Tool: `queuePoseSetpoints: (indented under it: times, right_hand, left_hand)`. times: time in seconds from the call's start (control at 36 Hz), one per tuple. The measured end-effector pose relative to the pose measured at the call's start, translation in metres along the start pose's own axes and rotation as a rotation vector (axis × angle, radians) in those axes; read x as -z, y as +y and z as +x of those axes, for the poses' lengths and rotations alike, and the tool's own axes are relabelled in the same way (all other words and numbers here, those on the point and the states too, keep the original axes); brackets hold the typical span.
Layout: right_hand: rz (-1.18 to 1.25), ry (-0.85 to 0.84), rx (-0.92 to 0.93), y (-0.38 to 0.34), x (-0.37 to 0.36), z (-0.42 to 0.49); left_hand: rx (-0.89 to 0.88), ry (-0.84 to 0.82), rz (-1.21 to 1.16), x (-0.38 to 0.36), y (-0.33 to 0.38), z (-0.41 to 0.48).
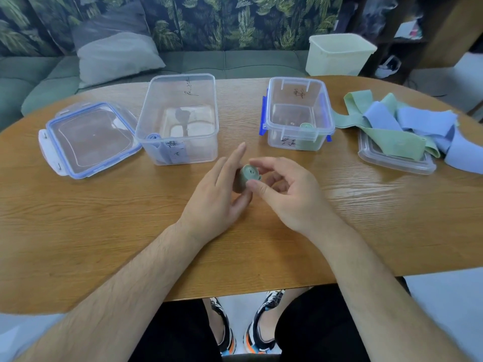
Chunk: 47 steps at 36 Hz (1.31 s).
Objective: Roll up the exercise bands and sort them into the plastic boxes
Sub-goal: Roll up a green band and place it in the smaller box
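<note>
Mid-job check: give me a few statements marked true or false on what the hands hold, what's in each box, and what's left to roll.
1. The right hand pinches a green roll. True.
2. The left box holds a green band. False: a blue roll lies in it.
3. The right box is empty. False: a rolled green band lies in it.
4. Unrolled bands lie heaped on a lid at the table's right. True.

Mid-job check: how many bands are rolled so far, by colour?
Green rolled bands: 2, one pinched by the right hand, one in the right clear box
Blue rolled bands: 1, in the left clear box
Total: 3
</note>
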State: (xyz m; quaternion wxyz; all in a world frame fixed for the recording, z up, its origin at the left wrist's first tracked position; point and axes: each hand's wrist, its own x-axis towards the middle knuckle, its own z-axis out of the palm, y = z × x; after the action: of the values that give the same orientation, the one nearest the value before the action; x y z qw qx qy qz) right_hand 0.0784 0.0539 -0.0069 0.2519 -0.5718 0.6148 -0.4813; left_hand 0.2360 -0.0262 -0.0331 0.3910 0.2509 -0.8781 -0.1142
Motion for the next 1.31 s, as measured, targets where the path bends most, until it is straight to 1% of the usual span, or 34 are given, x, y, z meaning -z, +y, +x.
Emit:
queuePoseSetpoints:
  times: [0.08,0.17,0.22,0.31,0.42,0.47,0.56,0.61,0.67,0.72,0.81,0.86,0.97,1.19,1.31]
  right_hand:
    - [-0.076,-0.011,-0.016,-0.009,0.008,0.002]
    - [-0.070,-0.074,-0.123,-0.018,0.018,0.006]
    - [-0.056,-0.102,-0.180,-0.023,0.025,0.011]
    - [-0.001,-0.087,-0.232,-0.030,0.038,0.019]
    - [-0.082,-0.098,-0.255,-0.047,0.060,0.029]
    - [-0.159,-0.111,-0.240,-0.054,0.069,0.035]
    - [-0.319,-0.128,-0.208,-0.063,0.082,0.051]
    - [-0.388,-0.098,-0.188,-0.070,0.093,0.065]
    - [-0.464,-0.042,-0.168,-0.076,0.105,0.085]
    - [-0.542,-0.016,-0.166,-0.078,0.118,0.108]
    - [-0.622,-0.029,-0.219,-0.069,0.127,0.141]
    - [-0.690,-0.081,-0.241,-0.058,0.125,0.159]
    - [-0.855,-0.277,-0.239,-0.041,0.110,0.182]
    - [-0.944,-0.530,-0.220,-0.026,0.089,0.195]
    - [-1.000,-0.590,-0.217,-0.026,0.087,0.196]
  left_hand:
    - [-0.072,0.035,0.028,-0.004,0.002,0.000]
    - [-0.134,0.039,0.040,-0.008,0.003,0.001]
    - [-0.152,0.054,0.027,-0.011,0.004,0.004]
    - [-0.171,0.101,0.000,-0.018,0.009,0.013]
    - [-0.179,0.156,-0.037,-0.029,0.015,0.027]
    - [-0.160,0.188,-0.076,-0.036,0.017,0.033]
    - [-0.075,0.222,-0.179,-0.045,0.019,0.044]
    - [-0.003,0.226,-0.181,-0.053,0.017,0.051]
    - [0.089,0.229,-0.108,-0.062,0.015,0.056]
    - [0.134,0.220,0.000,-0.070,0.012,0.058]
    - [0.089,0.151,0.135,-0.079,0.008,0.060]
    - [0.048,0.112,0.190,-0.083,0.006,0.061]
    - [0.028,0.096,0.233,-0.088,0.002,0.060]
    - [0.048,0.026,0.272,-0.090,0.000,0.060]
    - [0.055,0.006,0.295,-0.091,-0.001,0.060]
